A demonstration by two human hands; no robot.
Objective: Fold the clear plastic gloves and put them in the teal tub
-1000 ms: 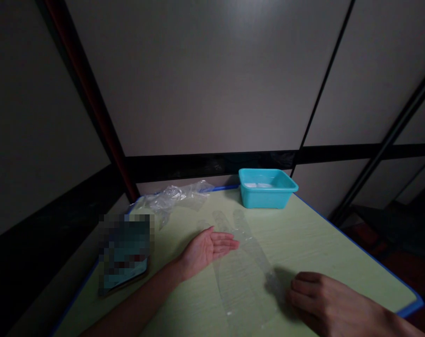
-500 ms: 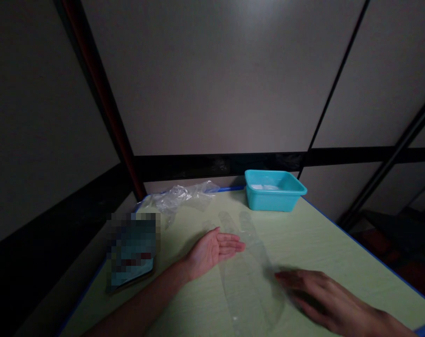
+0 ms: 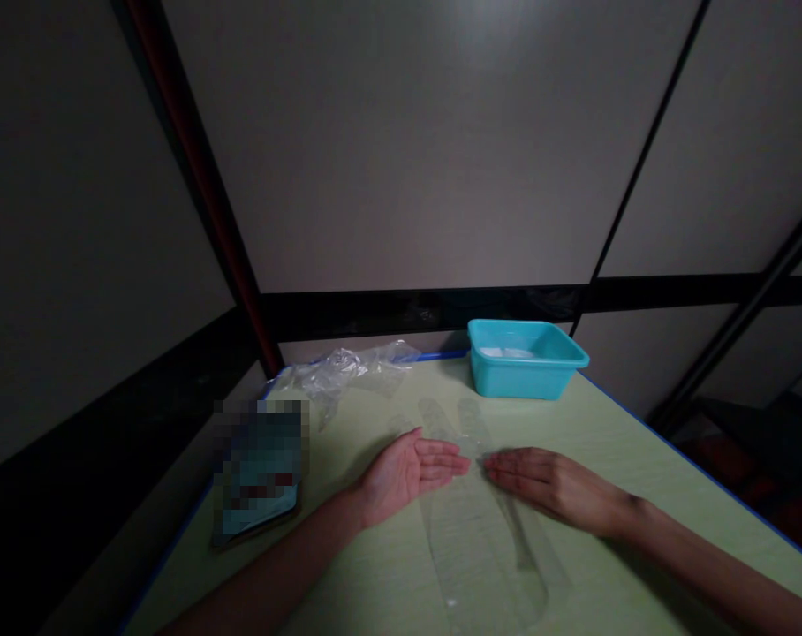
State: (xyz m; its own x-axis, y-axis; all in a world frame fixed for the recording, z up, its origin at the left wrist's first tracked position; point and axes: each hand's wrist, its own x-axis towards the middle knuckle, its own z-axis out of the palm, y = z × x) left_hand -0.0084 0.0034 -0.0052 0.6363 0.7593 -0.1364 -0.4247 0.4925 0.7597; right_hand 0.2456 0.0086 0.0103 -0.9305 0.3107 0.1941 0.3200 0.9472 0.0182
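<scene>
A clear plastic glove (image 3: pixel 480 539) lies flat on the pale green table (image 3: pixel 606 442), its fingers pointing away from me. My left hand (image 3: pixel 411 473) rests palm up with fingers stretched out, at the glove's left edge. My right hand (image 3: pixel 550 486) lies palm down on the glove, fingers extended toward the left hand; their fingertips nearly meet. Neither hand grips anything.
A turquoise plastic tub (image 3: pixel 525 358) stands at the table's far edge. Crumpled clear plastic (image 3: pixel 341 371) lies at the far left corner. A blurred flat object (image 3: pixel 259 477) sits near the left edge. Grey wall panels rise behind the table.
My right hand has uncurled and slid from the near right edge up and leftward onto the glove. The left hand has stayed in place.
</scene>
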